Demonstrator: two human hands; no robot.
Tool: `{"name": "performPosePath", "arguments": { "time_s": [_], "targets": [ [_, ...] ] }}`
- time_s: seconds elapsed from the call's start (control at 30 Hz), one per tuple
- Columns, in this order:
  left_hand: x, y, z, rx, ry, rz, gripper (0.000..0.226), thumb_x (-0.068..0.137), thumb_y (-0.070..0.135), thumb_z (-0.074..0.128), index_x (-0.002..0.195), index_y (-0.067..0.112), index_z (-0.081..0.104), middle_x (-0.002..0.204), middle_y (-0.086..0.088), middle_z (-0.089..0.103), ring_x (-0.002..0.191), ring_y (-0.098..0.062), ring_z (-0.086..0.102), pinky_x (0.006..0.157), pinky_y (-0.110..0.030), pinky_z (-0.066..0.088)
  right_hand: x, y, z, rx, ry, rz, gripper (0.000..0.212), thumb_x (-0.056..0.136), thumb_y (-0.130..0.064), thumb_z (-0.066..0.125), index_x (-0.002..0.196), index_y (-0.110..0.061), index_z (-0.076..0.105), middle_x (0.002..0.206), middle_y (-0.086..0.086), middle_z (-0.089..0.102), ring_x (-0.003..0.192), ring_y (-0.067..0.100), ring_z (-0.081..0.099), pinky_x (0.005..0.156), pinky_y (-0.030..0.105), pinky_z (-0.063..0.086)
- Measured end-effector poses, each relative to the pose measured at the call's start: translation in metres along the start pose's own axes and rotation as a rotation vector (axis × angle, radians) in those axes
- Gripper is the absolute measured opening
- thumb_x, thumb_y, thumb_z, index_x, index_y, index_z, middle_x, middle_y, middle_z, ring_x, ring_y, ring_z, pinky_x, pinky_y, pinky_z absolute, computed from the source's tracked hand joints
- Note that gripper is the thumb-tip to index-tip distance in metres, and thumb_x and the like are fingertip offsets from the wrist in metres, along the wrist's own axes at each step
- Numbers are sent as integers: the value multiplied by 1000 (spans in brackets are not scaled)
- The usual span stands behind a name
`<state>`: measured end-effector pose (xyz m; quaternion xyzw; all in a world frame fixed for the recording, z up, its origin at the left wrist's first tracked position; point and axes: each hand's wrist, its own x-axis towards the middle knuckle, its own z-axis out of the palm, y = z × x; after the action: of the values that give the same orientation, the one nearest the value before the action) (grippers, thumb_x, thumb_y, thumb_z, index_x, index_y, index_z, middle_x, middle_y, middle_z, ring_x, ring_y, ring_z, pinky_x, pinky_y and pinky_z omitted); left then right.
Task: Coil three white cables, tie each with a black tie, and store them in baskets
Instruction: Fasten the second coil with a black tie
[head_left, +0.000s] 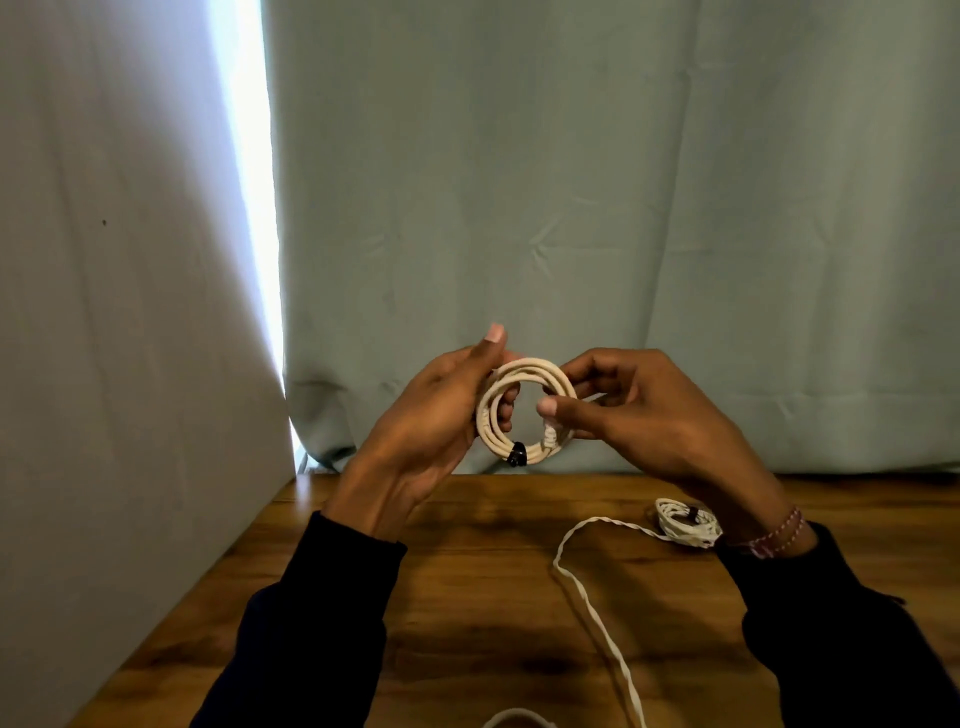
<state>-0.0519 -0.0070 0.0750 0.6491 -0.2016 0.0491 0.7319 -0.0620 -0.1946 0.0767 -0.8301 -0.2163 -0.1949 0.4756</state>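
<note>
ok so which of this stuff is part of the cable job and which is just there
Part of the job:
- coiled cable, held up by left hand and right hand
- black tie on that coil
- second coil on the table, a loose tail trailing from it
- cable bit at the bottom edge

Just there:
- curtain
- wall
- wristband

No baskets in view.

Wooden table (467, 597): brown, dark grain patches, fills the lower field. Behind its far edge hangs a grey-green curtain (597, 208), creased, hem at table level. Pale wall (114, 260) on the left (one small dark speck on it). Bright strip of light (244, 156) runs between wall and curtain.
</note>
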Motion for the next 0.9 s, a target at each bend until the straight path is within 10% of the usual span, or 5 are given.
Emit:
{"name": "performPosePath", "arguments": {
  "time_s": [0.23,0.5,0.7,0.9],
  "targets": [
    [4,-9,9,173,114,-14,59,101,56,35,107,9,70,101,-16,72,96,-24,69,94,-41,56,3,8,-7,10,74,-120,21,79,-26,81,100,-24,78,88,-12,77,82,3,73,71,15,56],
    [8,-16,14,17,148,-248,38,90,27,70,99,-10,71,77,-17,72,57,-18,68,58,-25,61,-6,40,-16,-109,208,-369,23,71,-11,85,93,-13,80,108,-3,67,102,4,65,83,15,56],
    [12,-34,43,11,221,-156,20,86,14,75,99,-2,75,86,-17,77,68,-20,74,61,-25,61,-25,66,-44,-79,65,-144,34,81,-3,79,103,-28,79,131,-14,59,121,3,57,95,17,52],
    [19,-58,85,1,199,-172,17,86,7,75,99,-4,75,77,-13,76,62,-17,74,57,-23,60,-41,83,-63,158,331,95,14,78,-21,82,91,-18,79,103,-5,77,86,14,75,74,30,63]
  ]
}}
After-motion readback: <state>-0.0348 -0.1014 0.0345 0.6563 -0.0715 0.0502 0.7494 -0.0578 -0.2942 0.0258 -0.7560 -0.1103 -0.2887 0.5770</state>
